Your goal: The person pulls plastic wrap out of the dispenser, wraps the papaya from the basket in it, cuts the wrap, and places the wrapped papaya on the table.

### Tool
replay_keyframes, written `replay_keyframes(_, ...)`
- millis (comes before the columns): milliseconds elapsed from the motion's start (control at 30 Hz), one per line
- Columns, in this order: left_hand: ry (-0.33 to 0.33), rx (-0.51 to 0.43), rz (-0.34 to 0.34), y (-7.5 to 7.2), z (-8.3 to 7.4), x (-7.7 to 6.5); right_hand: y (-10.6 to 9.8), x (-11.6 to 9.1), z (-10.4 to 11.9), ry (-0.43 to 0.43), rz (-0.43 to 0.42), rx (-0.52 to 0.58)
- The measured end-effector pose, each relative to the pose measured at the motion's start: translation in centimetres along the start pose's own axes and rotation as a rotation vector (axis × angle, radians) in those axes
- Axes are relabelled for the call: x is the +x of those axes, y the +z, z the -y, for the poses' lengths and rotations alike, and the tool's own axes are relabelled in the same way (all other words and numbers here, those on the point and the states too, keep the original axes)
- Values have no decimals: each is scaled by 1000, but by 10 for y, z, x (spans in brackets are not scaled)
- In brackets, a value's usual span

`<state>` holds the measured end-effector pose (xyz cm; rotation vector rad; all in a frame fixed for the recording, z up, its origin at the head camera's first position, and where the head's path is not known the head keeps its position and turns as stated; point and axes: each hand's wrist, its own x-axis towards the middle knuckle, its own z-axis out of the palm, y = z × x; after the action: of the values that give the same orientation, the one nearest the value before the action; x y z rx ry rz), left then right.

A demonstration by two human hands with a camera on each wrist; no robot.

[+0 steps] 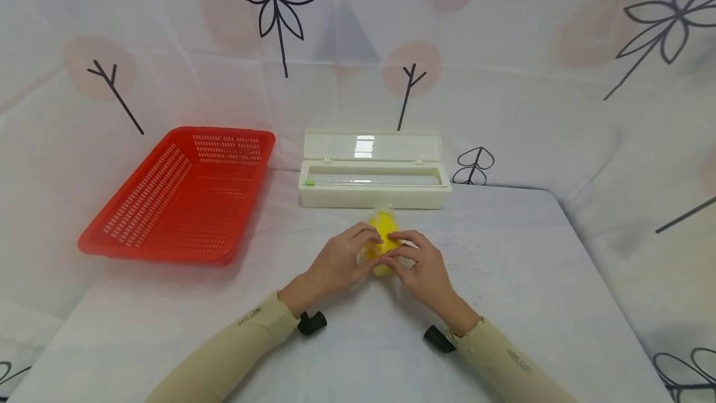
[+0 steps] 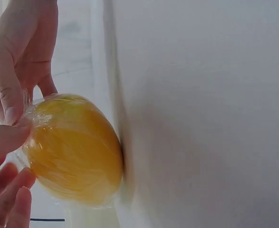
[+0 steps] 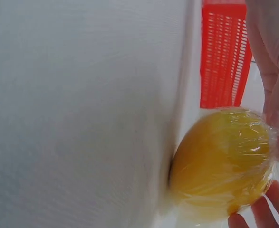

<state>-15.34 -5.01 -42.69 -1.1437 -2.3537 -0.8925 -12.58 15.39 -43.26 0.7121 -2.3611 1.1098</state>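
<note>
A yellow, rounded fruit (image 1: 385, 224) sits on the white table in front of me, wrapped in clear cling film (image 3: 253, 135). My left hand (image 1: 339, 257) is at its left side and my right hand (image 1: 423, 271) at its right, with their thumbs meeting at the near end. In the left wrist view, the thumbs and fingers pinch gathered film on top of the fruit (image 2: 77, 152), whose underside meets the tabletop. Other fingertips of both hands lie along its sides. The film looks creased and shiny over the yellow skin.
Behind the fruit stands a white cling film dispenser (image 1: 375, 199), its lid raised and a roll (image 1: 375, 180) inside. A red slotted plastic basket (image 1: 168, 219) is at the left. Patterned cloth (image 1: 503, 30) hangs behind the table. Black wrist pieces (image 1: 439, 339) jut from the sleeves.
</note>
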Motion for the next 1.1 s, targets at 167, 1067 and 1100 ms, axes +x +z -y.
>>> replay_keyframes(167,-138,47,-21,0,3,-1,-2,4,1,158,10,79)
replay_keyframes(1067,-481,-438,-101,10,3,0,2,13,-4,-48,142,-47)
replay_keyframes(1100,-470,-440,-109,10,4,0,3,14,-5,-52,139,-45)
